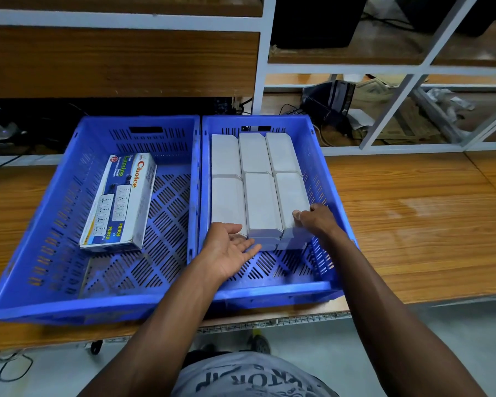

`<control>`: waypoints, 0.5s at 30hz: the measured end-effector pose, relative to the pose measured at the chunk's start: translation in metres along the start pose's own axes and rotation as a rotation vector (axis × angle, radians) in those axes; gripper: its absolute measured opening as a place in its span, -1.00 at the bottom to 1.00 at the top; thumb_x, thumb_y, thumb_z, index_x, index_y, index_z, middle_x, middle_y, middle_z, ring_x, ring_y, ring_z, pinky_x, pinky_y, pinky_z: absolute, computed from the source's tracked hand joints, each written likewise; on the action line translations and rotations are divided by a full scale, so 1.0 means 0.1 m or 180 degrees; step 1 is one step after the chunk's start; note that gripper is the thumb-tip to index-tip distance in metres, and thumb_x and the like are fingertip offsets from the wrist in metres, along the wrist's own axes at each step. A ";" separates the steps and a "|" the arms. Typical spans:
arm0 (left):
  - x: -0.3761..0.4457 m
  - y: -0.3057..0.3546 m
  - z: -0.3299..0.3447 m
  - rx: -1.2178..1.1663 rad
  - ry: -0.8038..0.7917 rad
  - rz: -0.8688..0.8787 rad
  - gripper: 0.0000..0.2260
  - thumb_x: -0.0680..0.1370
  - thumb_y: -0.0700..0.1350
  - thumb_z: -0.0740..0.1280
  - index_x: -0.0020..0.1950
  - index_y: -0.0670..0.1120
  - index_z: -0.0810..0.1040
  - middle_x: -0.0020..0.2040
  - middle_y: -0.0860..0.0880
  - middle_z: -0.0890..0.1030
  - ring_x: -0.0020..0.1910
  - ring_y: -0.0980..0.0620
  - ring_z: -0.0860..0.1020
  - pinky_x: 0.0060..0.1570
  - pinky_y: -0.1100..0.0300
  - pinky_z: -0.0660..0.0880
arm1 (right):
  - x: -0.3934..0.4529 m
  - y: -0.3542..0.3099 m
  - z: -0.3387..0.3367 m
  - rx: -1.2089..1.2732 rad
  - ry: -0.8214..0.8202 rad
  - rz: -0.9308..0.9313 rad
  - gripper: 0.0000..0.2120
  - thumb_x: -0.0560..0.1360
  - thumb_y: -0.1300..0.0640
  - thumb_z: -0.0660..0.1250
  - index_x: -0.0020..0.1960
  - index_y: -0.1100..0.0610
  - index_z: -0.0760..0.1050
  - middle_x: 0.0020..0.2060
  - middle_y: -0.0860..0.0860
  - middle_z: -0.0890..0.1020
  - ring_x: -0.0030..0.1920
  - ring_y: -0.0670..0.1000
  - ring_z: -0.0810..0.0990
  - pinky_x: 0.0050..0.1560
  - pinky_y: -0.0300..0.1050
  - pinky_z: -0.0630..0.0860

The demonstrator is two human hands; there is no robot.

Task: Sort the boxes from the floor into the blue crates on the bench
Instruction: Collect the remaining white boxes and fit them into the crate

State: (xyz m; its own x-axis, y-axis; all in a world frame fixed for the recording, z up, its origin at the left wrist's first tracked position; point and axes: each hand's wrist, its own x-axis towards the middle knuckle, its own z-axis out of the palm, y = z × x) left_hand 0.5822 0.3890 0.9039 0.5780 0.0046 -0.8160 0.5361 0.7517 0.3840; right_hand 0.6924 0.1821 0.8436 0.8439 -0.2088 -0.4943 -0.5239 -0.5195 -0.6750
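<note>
Two blue crates stand side by side on the wooden bench. The left crate (55,196) holds one printed "Choice" box (121,202) lying flat. The right crate (324,181) holds several plain white boxes (255,179) packed in rows and stacked in at least two layers. My left hand (229,250) is open, palm up, touching the near end of the front left white box. My right hand (315,219) grips the near corner of the front right white box (291,196), thumb on top.
The bench (413,224) runs left and right of the crates, its front edge near my waist. Behind stands a white metal shelf frame (261,67) with wooden boards, cables and bags. Grey floor (355,339) lies below.
</note>
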 end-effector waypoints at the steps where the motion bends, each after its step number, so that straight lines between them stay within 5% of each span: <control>1: 0.00 0.00 0.00 -0.0016 -0.0018 0.0001 -0.48 0.61 -0.35 0.16 0.58 -0.32 0.16 0.62 -0.32 0.14 0.55 -0.29 0.30 0.40 -0.22 0.42 | -0.01 0.00 0.00 0.0001 0.0017 -0.0019 -0.56 0.45 -0.01 0.43 0.22 0.23 0.50 0.16 0.16 0.63 0.06 0.11 0.58 0.04 -0.06 0.49; 4: -0.01 0.02 0.00 -0.0058 -0.0064 -0.0008 -0.46 0.61 -0.34 0.16 0.59 -0.34 0.13 0.62 -0.33 0.14 0.54 -0.28 0.31 0.39 -0.21 0.43 | -0.01 0.02 0.00 0.0042 0.0031 -0.0014 -0.67 0.50 0.02 0.42 0.18 0.14 0.46 0.10 0.11 0.59 0.05 0.09 0.55 0.06 -0.09 0.47; 10: 0.00 0.02 0.00 -0.0038 -0.0077 -0.0019 -0.44 0.61 -0.32 0.19 0.59 -0.35 0.11 0.60 -0.35 0.17 0.51 -0.32 0.33 0.40 -0.19 0.42 | -0.04 0.02 -0.01 0.0103 -0.0087 0.0022 -0.25 0.33 -0.12 0.38 0.43 0.20 0.40 0.28 0.15 0.61 0.29 0.20 0.58 0.35 0.13 0.50; 15: 0.02 0.01 0.00 0.0011 -0.0054 -0.0236 -0.43 0.62 -0.30 0.20 0.60 -0.36 0.09 0.57 -0.42 0.18 0.54 -0.37 0.26 0.46 -0.21 0.34 | -0.12 0.00 -0.02 0.0052 -0.0049 -0.0003 -0.31 0.53 -0.04 0.40 0.57 0.16 0.27 0.45 0.14 0.45 0.42 0.19 0.45 0.44 0.13 0.41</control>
State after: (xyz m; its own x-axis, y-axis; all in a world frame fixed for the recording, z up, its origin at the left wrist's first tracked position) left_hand 0.5843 0.3900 0.9026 0.5470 -0.0620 -0.8348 0.5799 0.7473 0.3245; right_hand 0.6827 0.1833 0.8506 0.8425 -0.1954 -0.5020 -0.5251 -0.5060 -0.6842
